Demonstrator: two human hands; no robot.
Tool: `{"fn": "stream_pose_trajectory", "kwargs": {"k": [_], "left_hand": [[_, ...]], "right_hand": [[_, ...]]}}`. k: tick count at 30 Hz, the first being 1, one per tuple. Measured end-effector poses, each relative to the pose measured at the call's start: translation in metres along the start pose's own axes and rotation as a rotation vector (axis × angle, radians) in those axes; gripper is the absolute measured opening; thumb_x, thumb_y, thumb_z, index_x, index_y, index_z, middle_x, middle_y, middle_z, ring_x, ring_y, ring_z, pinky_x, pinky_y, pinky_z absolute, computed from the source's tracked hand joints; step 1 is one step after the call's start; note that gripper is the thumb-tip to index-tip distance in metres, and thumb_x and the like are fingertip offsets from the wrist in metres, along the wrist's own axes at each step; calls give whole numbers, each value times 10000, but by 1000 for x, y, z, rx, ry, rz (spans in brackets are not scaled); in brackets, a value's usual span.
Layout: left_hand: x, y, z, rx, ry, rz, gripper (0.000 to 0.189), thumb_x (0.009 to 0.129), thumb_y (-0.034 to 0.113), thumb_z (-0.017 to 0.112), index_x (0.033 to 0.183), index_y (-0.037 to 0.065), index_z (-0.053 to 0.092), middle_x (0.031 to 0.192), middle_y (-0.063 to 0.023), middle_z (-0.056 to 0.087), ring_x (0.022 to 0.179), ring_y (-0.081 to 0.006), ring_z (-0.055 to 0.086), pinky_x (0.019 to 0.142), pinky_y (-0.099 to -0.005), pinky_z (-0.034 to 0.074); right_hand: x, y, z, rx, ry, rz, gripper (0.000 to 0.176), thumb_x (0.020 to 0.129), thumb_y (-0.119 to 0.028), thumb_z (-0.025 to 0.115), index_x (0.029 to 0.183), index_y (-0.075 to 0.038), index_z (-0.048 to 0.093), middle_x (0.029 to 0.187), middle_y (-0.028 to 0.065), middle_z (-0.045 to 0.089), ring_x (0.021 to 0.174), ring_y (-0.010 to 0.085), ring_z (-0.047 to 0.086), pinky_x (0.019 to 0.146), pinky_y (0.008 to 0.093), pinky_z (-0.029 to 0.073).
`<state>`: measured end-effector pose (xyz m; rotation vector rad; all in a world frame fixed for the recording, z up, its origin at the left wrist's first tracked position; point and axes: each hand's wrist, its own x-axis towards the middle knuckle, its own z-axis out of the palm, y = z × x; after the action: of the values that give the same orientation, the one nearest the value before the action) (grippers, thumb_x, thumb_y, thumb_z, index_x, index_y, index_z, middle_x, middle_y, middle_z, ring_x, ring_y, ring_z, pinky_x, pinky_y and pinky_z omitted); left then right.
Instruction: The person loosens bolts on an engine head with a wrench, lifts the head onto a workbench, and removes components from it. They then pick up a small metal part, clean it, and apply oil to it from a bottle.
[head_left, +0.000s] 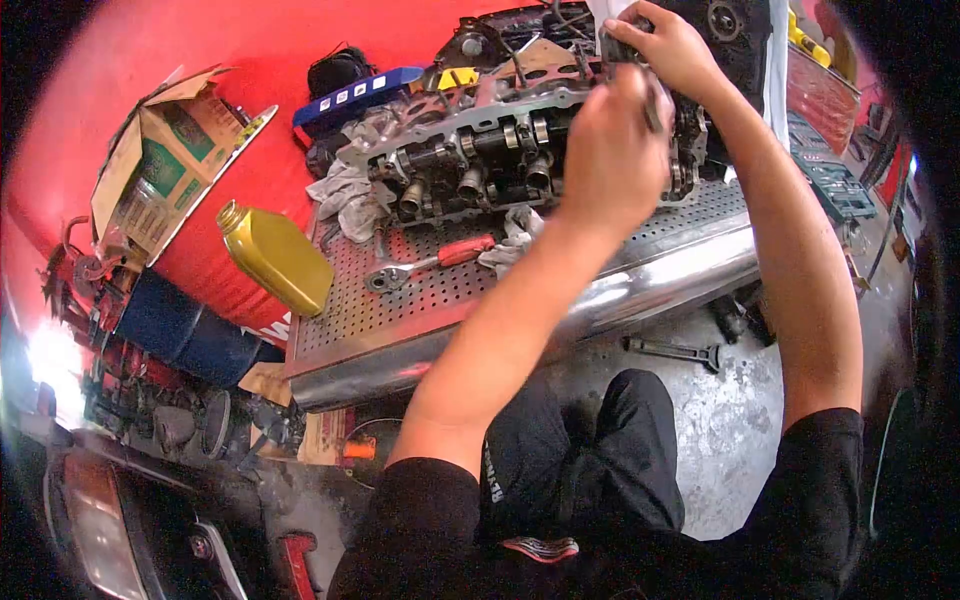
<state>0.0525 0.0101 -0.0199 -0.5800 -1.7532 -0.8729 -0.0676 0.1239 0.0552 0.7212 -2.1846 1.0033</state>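
Note:
A metal engine cylinder head (470, 150) with camshaft parts showing lies on a perforated metal bench (350, 290). Over its right end, my left hand (618, 160) is blurred and closed round a dark metal piece, too smeared to name. Just above and beyond it, my right hand (672, 50) has its thumb and fingers pressed on a dark object that I cannot make out. Near the bench's front lies a ratchet with a red handle (465, 250), beside a crumpled grey-white rag (515, 238). Another rag (348, 200) is at the left end of the engine part.
A gold oil bottle (275, 262) stands tilted at the bench's left edge. Behind are a blue tray (357, 95) and an open cardboard box (165, 170) on a red drum. A connecting rod (672, 351) lies on the floor. An open toolbox (838, 185) is at right.

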Motion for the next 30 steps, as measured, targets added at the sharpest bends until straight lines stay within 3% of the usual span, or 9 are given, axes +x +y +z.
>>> {"fn": "stream_pose_trajectory", "kwargs": {"k": [2,4,10,16,20,22,24,26,30], "left_hand": [[-54,-16,14,241,-80,439,146,777,82,657,889,45,570,917,-134,603,843,-328,588,719,-432,512],[-96,-21,16,425,-390,403,157,705,99,668,828,42,589,947,-123,586,860,-317,574,711,-415,514],[-66,28,-28,30,-257,442,136,854,41,698,794,25,577,915,-138,623,784,-288,598,707,-370,515],[-2,-2,-40,-488,-295,-270,162,963,107,636,844,4,596,894,-83,638,786,-135,618,719,-311,519],[29,-10,-37,-454,-417,-393,199,972,149,634,838,3,615,782,-43,629,734,-123,624,709,-316,524],[10,-3,-25,-189,-315,-242,210,962,146,632,800,13,614,802,-84,641,718,-190,628,682,-349,511],[-32,-4,-2,371,-329,558,86,828,94,644,785,28,609,846,-132,615,811,-311,579,679,-407,486],[-89,-18,17,548,-536,505,112,827,102,687,832,19,613,937,-146,601,843,-328,582,712,-392,517],[-114,2,3,135,-416,402,187,740,35,769,794,23,591,881,-137,608,732,-318,566,640,-418,495]], "right_hand": [[-2,-6,-2,3,13,43,384,870,-362,725,993,2,715,911,203,725,853,329,710,784,414,543],[-2,-8,-2,11,9,55,386,869,-367,729,985,1,716,900,199,726,841,320,713,768,404,546],[9,21,19,-42,73,-28,485,847,-533,706,1032,-85,730,930,164,734,851,306,715,783,410,544],[4,14,15,4,42,-9,439,847,-497,707,1010,-90,725,932,170,733,894,328,716,822,419,551],[5,17,17,-55,91,-57,437,847,-499,709,1005,-92,721,901,166,733,883,329,716,816,422,551],[3,16,16,-28,68,-41,433,848,-500,707,1005,-97,723,898,166,732,887,332,715,819,426,550],[5,12,10,-10,20,-11,446,849,-504,697,1068,-116,712,964,167,727,950,341,701,862,436,541],[3,10,6,-12,-73,48,500,849,-511,679,1193,-148,686,1101,169,716,1070,356,673,946,450,525],[6,13,7,-36,-55,67,517,847,-517,681,1237,-177,671,1138,173,706,1101,355,663,965,458,519]]}}
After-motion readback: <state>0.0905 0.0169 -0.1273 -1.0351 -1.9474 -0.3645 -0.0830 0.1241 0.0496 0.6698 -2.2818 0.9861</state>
